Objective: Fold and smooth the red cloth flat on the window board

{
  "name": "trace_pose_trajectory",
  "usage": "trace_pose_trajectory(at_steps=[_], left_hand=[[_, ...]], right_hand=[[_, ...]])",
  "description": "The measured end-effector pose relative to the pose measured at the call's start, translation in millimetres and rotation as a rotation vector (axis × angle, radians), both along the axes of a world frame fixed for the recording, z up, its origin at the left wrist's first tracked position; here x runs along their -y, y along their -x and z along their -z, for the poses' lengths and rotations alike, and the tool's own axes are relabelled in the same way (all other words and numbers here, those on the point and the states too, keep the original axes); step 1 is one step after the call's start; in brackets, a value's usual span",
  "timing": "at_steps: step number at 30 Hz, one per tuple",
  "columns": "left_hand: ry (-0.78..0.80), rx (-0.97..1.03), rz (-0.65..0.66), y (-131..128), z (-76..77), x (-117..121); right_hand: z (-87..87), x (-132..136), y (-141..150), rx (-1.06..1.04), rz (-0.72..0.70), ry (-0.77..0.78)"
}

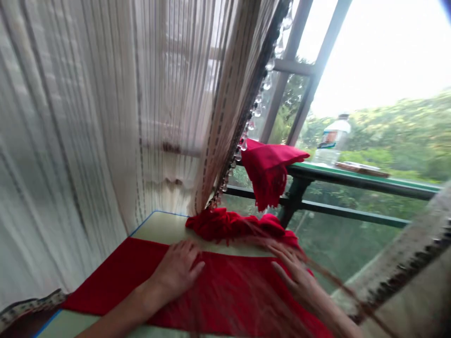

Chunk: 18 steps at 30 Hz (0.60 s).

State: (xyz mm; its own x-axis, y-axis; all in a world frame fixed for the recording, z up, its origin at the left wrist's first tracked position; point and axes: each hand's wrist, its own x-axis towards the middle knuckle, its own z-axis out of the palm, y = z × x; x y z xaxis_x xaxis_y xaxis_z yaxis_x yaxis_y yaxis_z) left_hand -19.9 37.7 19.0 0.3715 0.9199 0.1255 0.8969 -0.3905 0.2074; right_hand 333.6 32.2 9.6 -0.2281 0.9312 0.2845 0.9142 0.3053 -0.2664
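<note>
A wide red cloth (225, 291) lies spread flat across a pale board with a blue edge (160, 227). My left hand (181, 263) rests on the cloth's far edge, fingers laid out flat and thumb apart. Toward the right end of that edge, my right hand (292, 267) also lies with its fingers stretched out. Neither hand has anything gripped in it. Just beyond them a bunched red fabric (236, 225) sits in folds at the board's far side. Blurred strands cross the foreground in front of the cloth and my right arm.
A striped sheer curtain (105, 117) with a beaded edge hangs along the left. Behind the board, a railing (355, 180) carries a fringed red cloth (268, 169), a clear plastic bottle (333, 141) and a small flat object (362, 168). Another curtain panel (398, 267) slants at right.
</note>
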Motion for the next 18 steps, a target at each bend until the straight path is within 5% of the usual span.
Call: trace_pose_trajectory(at_steps=[5,11,18], left_hand=[[0.094,0.018,-0.039,-24,0.2,-5],[0.102,-0.054,-0.069,-36,19.6,2],[0.148,-0.064,-0.11,-35,25.4,6]], right_hand=[[29.1,7,-6,0.08,0.061,0.096],[31.9,7,-6,0.078,0.078,0.094],[50.3,6,-19,0.075,0.111,0.131]])
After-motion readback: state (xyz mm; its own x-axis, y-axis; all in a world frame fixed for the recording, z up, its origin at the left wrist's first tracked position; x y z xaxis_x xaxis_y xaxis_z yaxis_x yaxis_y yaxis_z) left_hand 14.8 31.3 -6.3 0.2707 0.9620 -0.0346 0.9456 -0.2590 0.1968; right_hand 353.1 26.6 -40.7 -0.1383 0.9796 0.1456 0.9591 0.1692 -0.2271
